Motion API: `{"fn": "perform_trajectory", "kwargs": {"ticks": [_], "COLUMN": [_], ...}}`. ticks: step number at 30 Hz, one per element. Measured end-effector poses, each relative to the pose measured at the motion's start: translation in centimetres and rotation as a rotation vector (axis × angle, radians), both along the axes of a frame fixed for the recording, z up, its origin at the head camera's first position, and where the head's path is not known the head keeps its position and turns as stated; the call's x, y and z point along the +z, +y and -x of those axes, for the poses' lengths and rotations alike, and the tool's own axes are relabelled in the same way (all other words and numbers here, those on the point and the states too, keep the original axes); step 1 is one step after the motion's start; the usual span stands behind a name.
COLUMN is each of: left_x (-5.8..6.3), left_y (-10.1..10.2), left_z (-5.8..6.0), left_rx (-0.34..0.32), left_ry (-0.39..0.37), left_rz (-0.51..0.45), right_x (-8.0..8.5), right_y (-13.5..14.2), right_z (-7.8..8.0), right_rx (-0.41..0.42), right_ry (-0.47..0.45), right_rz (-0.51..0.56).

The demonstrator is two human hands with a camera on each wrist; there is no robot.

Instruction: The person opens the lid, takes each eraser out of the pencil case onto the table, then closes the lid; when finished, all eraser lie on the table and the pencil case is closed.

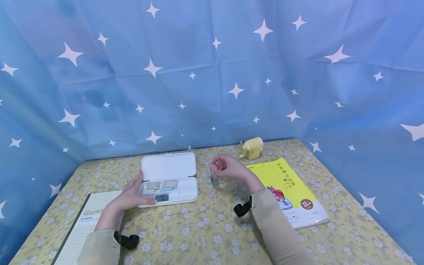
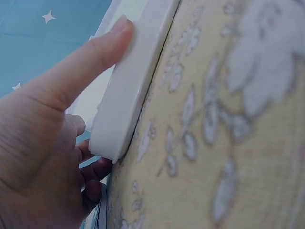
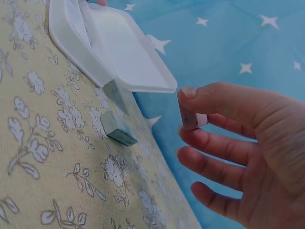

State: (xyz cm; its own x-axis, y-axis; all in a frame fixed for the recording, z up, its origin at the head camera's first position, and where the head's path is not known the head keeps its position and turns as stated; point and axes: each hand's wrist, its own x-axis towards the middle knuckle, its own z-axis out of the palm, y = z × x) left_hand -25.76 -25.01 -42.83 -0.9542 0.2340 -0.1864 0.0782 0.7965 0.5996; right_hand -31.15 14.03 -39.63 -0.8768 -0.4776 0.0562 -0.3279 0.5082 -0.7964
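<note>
A white pencil case (image 1: 169, 164) lies with its lid raised, several erasers inside, among them a dark one (image 1: 162, 198) and a pale blue one (image 1: 166, 188). My left hand (image 1: 132, 195) grips the left end of the case; its thumb (image 2: 102, 47) lies along the front wall and the other fingers curl round the end. To the right of the case, my right hand (image 1: 228, 168) pinches a pink eraser (image 1: 214, 169) between thumb and fingers, raised over the table. Below it a green eraser (image 3: 116, 129) lies on the flowered cloth beside the case.
A yellow book (image 1: 291, 187) lies under the right forearm's side, with a yellow pencil sharpener (image 1: 253, 148) behind it. On the left a notebook (image 1: 89, 221) lies partly beneath the left arm. A blue star-patterned curtain (image 1: 198, 73) hangs behind the table.
</note>
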Motion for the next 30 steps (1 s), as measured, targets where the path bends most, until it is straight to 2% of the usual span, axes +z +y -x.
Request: {"fn": "perform_trajectory", "kwargs": {"ticks": [12,23,30], "left_x": [0.2,-0.1,0.0], "left_y": [-0.2,-0.1,-0.2], "left_z": [-0.5,-0.3,-0.3], "left_rx": [-0.007,0.000,0.008], "left_ry": [0.002,-0.009,-0.011], "left_rz": [-0.032,-0.046,-0.042], "right_x": [-0.6,-1.2,-1.7], "right_y": [0.0,0.8,0.8], "right_z": [0.1,0.3,0.5], "right_rx": [-0.015,-0.093,-0.113], "right_ry": [-0.008,-0.015,-0.001], "right_rz": [0.004,-0.038,-0.032]}}
